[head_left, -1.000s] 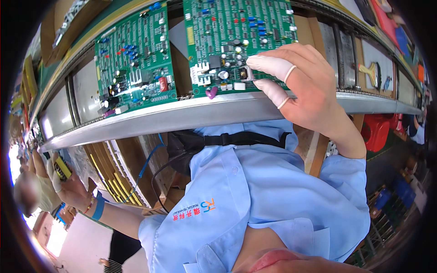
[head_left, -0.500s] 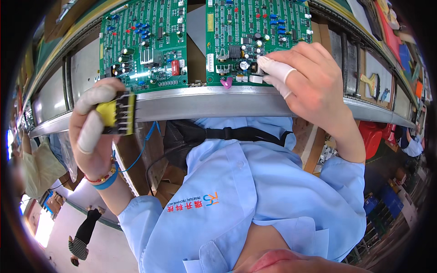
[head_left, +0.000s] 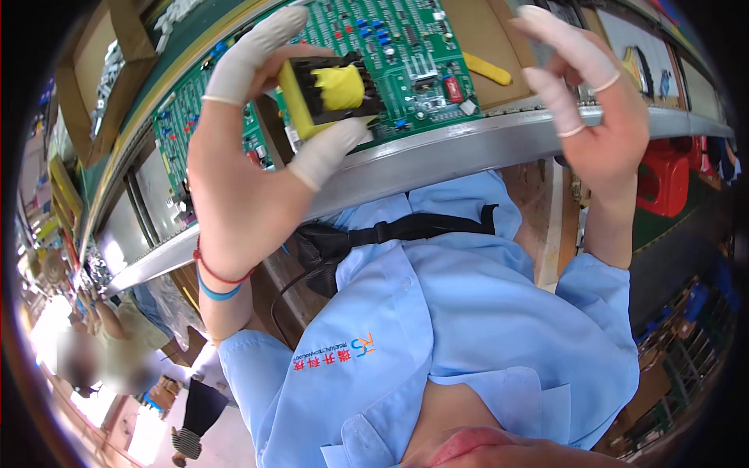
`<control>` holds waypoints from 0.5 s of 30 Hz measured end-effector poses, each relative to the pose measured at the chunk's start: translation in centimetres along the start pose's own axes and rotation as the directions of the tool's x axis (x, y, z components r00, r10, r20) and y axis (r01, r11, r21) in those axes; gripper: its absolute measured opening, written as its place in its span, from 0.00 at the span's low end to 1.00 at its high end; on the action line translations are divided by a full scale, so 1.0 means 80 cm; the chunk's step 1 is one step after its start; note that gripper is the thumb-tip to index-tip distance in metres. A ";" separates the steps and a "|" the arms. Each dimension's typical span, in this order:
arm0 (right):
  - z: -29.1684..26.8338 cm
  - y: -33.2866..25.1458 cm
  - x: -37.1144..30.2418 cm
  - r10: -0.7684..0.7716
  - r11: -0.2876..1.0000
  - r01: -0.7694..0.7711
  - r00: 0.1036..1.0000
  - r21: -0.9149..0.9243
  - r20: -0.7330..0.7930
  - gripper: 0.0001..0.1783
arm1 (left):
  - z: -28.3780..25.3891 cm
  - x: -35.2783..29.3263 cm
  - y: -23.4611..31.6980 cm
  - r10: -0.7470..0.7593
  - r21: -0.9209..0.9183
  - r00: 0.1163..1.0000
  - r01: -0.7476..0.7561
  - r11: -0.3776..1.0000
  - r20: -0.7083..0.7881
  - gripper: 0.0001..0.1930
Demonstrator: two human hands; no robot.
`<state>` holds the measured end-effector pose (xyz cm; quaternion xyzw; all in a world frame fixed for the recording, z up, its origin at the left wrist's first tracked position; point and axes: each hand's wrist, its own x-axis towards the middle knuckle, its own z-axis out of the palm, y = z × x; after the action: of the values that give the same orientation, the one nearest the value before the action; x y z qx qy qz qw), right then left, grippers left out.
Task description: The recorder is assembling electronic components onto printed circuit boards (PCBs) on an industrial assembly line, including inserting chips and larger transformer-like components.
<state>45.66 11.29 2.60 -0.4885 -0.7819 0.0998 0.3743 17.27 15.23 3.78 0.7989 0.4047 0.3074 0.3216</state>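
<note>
My left hand (head_left: 246,168), with white finger cots on thumb and forefinger, grips a transformer (head_left: 337,87) with yellow tape and a black, pinned frame. It is held over the near left part of a green circuit board (head_left: 433,43) and hides some of it. That board carries blue, red and silver parts, with a red capacitor (head_left: 452,89) near its right edge. My right hand (head_left: 605,117), also with finger cots, is raised to the right of the board. Its thumb and forefinger are apart with nothing between them.
A metal rail (head_left: 499,129) runs along the near side of the boards. Another green board (head_left: 175,148) lies at the left. A yellow strip-like piece (head_left: 488,69) rests on brown cardboard (head_left: 491,27). An open carton (head_left: 129,47) stands far left; a red stool (head_left: 663,187) is at right.
My left hand has brought the transformer rightward over a board. My right hand has left the board parts and moved right. The view has swung, so the boards sit differently.
</note>
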 end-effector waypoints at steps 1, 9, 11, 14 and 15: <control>-0.007 0.014 -0.017 0.057 0.998 -0.058 0.997 -0.024 -0.048 0.21 | 0.011 0.009 0.006 0.067 0.186 0.998 -0.069 0.980 0.017 0.40; -0.068 0.101 -0.154 0.421 0.856 -0.513 0.758 -0.057 -0.498 0.17 | 0.041 0.039 0.034 -0.076 0.596 0.961 -0.103 0.796 0.267 0.43; -0.085 0.112 -0.191 0.515 0.725 -0.680 0.637 -0.105 -0.574 0.17 | 0.041 0.036 0.007 0.098 0.582 0.940 -0.281 0.763 0.326 0.44; -0.104 0.126 -0.251 0.639 0.506 -0.843 0.509 -0.183 -0.576 0.18 | 0.045 0.036 0.004 0.099 0.615 0.933 -0.305 0.727 0.347 0.44; -0.109 0.131 -0.268 0.736 0.340 -0.914 0.406 -0.223 -0.542 0.19 | 0.045 0.037 0.007 0.102 0.615 0.931 -0.312 0.724 0.352 0.44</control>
<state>64.07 -3.27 -7.23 -0.9059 -0.3326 -0.0105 0.2618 21.60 16.53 2.70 0.9373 0.3418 0.0565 0.0375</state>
